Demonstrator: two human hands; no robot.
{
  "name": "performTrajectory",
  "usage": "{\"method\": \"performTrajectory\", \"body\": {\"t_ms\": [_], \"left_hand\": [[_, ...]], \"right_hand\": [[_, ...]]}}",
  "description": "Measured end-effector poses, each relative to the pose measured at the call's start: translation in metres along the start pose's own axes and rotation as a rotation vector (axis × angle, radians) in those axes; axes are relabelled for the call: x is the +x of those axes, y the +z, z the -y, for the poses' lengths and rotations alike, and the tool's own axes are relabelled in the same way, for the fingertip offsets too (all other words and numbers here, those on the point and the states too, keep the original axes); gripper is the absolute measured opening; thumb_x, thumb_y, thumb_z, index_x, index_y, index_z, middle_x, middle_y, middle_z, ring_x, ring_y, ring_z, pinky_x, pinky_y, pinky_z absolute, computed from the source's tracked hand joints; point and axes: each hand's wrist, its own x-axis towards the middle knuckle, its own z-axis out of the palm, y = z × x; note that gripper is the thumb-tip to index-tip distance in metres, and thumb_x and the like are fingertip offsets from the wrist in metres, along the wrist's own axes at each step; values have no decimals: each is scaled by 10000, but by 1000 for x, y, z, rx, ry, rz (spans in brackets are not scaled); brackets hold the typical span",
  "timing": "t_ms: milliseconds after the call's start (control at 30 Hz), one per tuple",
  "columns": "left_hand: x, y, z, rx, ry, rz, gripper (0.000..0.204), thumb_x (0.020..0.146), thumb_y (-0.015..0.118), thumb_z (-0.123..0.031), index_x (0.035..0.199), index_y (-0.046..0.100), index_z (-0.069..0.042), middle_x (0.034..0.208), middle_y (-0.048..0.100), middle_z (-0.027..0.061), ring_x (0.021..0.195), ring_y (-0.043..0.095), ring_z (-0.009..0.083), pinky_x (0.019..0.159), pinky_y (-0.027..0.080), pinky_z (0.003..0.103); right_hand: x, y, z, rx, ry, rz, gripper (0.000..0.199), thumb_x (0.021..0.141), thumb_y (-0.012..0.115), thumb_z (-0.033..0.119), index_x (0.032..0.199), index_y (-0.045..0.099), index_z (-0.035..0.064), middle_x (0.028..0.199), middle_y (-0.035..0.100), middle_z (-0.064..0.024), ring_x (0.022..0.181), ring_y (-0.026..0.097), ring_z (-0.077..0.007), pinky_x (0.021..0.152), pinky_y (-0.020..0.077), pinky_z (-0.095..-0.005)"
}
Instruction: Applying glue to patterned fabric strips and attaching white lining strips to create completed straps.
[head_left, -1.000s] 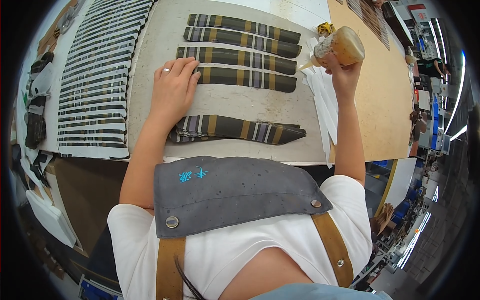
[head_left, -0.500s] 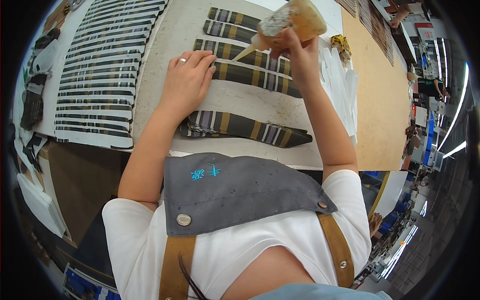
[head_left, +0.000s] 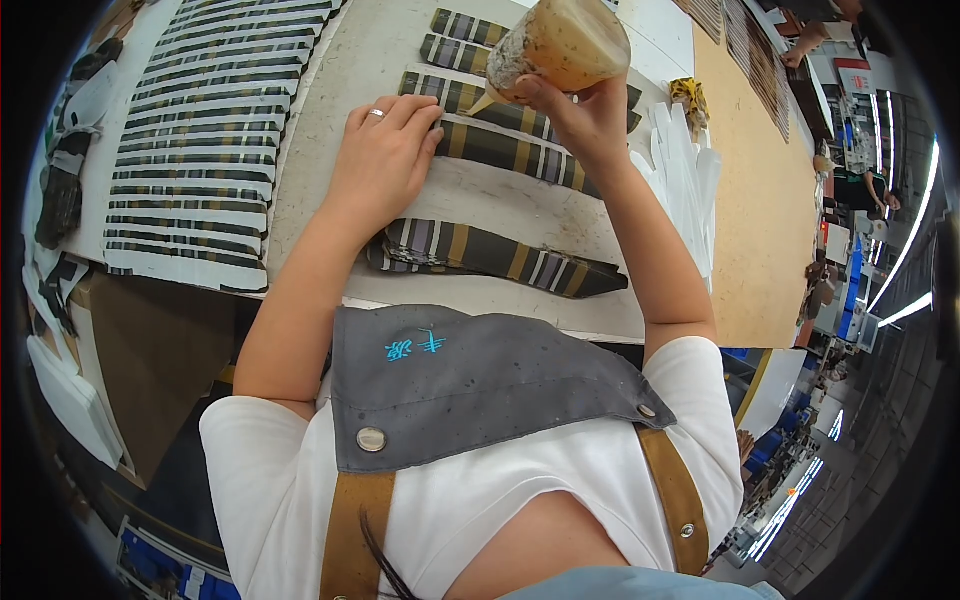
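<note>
My right hand (head_left: 590,120) is closed around a squeeze bottle (head_left: 570,45) of cloudy amber fluid, crusted with residue on its left side. The bottle is tipped nozzle-down, its pointed tip at a plaid strip (head_left: 520,113) lying crosswise; whether fluid is coming out cannot be made out. My left hand (head_left: 385,155), a ring on one finger, rests with fingers stretched toward the left ends of this strip and the nearer plaid strip (head_left: 510,153). The fingertips touch the strip ends. Two more plaid strips (head_left: 455,52) lie farther off, partly behind the bottle.
A small stack of plaid strips (head_left: 500,255) lies nearer my apron. On the left, a board (head_left: 190,150) carries many overlapping strips. White strips (head_left: 680,180) are heaped to the right, beside a crumpled yellow item (head_left: 688,97). Another person's arm (head_left: 808,42) shows at the far right.
The bottle has swung left and toward me, its base now facing up more, and the nozzle tip has shifted slightly. My left hand has moved slightly right, staying by the strip ends.
</note>
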Motion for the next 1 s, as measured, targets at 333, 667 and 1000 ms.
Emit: {"method": "performTrajectory", "body": {"t_ms": [333,667,1000], "left_hand": [[1,1,1,14,5,3,219,887,499,-129,1076,571,-46,1134,567,48,1058,509,240,910,347,380],[2,1,-2,31,10,10,233,888,491,-132,1079,585,-38,1124,565,73,1053,506,256,901,358,385],[3,-2,-6,16,-20,-14,207,873,534,-144,1025,593,-17,1064,558,89,1030,508,259,860,384,403]], "right_hand": [[-25,-44,6,-102,138,-82,714,698,806,217,1196,337,10,1091,562,-117,969,609,-199,789,516,-301],[-54,-84,4,-232,166,-202,661,713,788,167,1193,362,10,1061,572,-110,946,607,-183,774,508,-286],[-34,-102,30,92,308,-362,515,850,615,409,1128,435,15,927,589,-110,703,594,-162,483,484,-251]]}}
